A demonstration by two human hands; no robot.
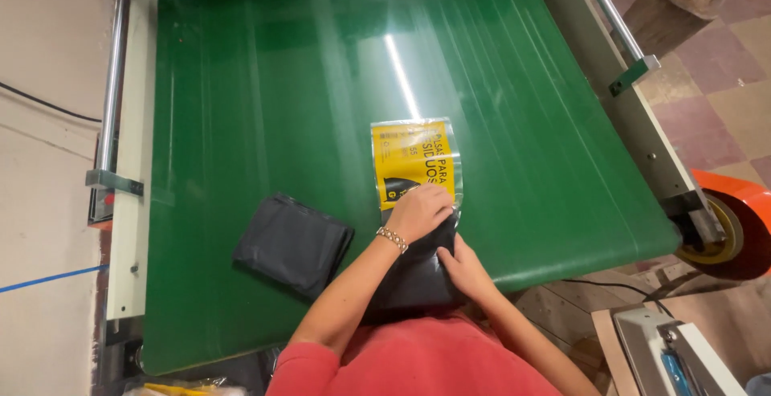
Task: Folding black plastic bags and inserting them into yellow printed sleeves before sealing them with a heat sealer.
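Lying lengthwise on the green belt [265, 123], the clear sleeve [415, 161] with its yellow label is pointing its long axis straight away from the person, its open mouth facing back toward the body. A black folded bag [418, 271] is sitting just behind that mouth, in line with the sleeve, its front end hidden under the hands, so I cannot tell how far it is already inside. The left hand [419, 213] is resting palm down right at the mouth, fingers together and pressing flat across the near edge of the sleeve and the bag's front; it is the hand nearer the sleeve. The right hand [464, 271] is lying farther back along the bag's right side, fingers closed lightly against the black plastic, thumb toward the middle. Both hands are touching the bag, and the sleeve is lying directly ahead of the fingertips, away from the body. A second black bundle [292, 243] is waiting on the belt to the left, just beside the left forearm but apart from it.
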